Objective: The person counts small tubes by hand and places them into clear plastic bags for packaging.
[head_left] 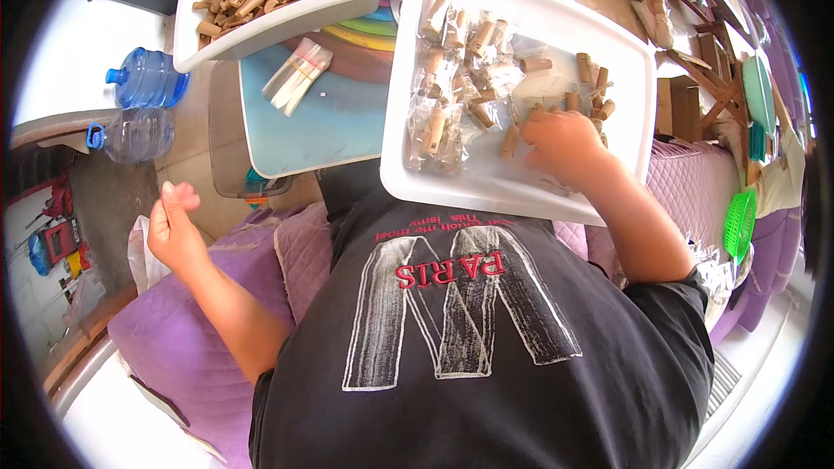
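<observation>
My right hand (563, 146) is low in the white plastic tray (401, 122), its fingers bent down and closed round a short brown tube (537, 111), partly hidden by them. Another brown tube (509, 142) lies beside the fingertips. Loose brown tubes (599, 78) are heaped to the right of that hand. On the tray's left side lie several tubes in clear plastic wrappers (434, 126). Away from the tray, my left hand (174, 224) is raised over the purple seat, fingers curled in toward the thumb. Nothing shows in it.
A white bin (287, 30) full of brown pieces stands at the far left. Clear plastic sleeves (298, 75) lie bundled on the blue tabletop (330, 126). Two large water bottles (148, 78) rest on the left. A green basket (740, 224) stands at right. Another person's leg (653, 0) shows at top right.
</observation>
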`<state>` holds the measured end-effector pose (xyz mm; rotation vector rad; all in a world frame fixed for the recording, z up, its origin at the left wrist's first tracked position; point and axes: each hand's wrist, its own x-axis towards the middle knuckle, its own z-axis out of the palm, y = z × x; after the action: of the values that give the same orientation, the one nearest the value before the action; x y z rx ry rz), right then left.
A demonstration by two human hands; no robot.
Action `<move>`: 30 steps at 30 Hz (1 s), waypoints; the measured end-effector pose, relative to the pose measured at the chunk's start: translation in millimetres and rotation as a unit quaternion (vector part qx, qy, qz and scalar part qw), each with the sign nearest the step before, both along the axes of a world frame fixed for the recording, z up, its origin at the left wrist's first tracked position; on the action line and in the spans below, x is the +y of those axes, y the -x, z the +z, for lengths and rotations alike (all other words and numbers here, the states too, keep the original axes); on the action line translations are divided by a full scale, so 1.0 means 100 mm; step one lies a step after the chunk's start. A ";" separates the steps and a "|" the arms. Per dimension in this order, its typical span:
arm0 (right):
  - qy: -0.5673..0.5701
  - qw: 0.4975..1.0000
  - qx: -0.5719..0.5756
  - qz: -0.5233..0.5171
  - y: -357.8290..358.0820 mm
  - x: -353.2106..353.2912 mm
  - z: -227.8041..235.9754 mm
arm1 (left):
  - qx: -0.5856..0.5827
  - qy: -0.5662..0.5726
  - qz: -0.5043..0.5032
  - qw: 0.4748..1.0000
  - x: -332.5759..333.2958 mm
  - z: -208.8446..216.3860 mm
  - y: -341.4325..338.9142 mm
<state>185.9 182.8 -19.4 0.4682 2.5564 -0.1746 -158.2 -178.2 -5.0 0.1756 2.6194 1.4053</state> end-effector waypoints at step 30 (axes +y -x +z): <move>0.462 0.620 0.517 -0.367 0.26 -0.17 0.56 | -0.376 -0.239 -0.497 0.745 2.14 -0.02 -1.64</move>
<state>160.2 165.3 36.6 1.1417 2.4128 -2.5414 6.2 36.1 -7.4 0.7446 1.1093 1.2496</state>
